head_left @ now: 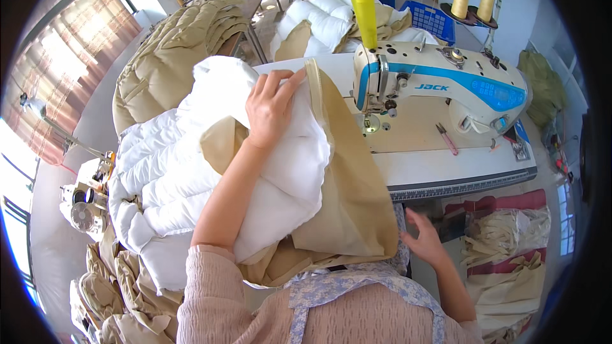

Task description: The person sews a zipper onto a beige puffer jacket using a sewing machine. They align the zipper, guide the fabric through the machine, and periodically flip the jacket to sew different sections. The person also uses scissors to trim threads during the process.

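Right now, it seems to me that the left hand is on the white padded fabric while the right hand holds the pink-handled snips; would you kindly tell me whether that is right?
Not quite: the right hand is empty, and the pink-handled snips lie on the sewing table, as the head view shows. The left hand is indeed on the white padded fabric.

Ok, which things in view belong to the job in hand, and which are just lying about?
Apparently in the job:
white padded piece
tan fabric panel
sewing machine
thread spools

Seemingly just lying about:
blue basket
tan padded pile
lower-left tan cloth
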A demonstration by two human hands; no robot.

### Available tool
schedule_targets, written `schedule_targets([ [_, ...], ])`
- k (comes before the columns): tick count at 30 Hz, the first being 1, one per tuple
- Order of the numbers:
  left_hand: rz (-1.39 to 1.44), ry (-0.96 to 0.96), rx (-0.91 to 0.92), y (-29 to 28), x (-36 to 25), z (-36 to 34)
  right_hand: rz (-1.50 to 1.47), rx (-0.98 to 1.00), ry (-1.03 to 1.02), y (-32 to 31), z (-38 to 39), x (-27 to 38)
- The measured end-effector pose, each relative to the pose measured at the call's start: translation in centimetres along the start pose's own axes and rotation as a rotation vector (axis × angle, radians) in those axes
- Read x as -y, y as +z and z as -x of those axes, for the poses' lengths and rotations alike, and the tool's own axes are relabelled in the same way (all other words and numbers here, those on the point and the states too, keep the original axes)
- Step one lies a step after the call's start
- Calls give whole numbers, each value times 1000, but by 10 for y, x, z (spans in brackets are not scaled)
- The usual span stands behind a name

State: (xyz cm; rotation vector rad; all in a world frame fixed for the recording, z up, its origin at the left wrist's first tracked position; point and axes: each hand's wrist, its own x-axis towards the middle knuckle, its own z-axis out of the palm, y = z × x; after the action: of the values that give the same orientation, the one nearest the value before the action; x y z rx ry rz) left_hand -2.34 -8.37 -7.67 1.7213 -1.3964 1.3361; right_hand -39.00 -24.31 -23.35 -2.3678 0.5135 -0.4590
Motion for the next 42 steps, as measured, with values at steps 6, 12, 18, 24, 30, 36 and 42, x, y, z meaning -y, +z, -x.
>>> schedule_targets([
  [6,53,37,119,0,-43,31,-582,44,-174,-19,-87,103],
  [12,577,-68,454,-33,-53,1,-974,-32,-114,51,-142,113],
  [18,985,-424,1356,11,-3,-55,-871,-90,-200,44,-131,113],
  [24,1098,-311,1576,13,-25,-54,-932,-209,-297,33,-124,121],
  [30,979,-400,1552,-7,-25,-46,-1033,-285,-336,42,-120,127],
  [36,979,-418,1419,-13,-26,-38,-814,-357,-265,41,-123,127],
  [42,1109,-366,1599,-23,-22,-39,-708,-419,-335,43,-124,125],
])
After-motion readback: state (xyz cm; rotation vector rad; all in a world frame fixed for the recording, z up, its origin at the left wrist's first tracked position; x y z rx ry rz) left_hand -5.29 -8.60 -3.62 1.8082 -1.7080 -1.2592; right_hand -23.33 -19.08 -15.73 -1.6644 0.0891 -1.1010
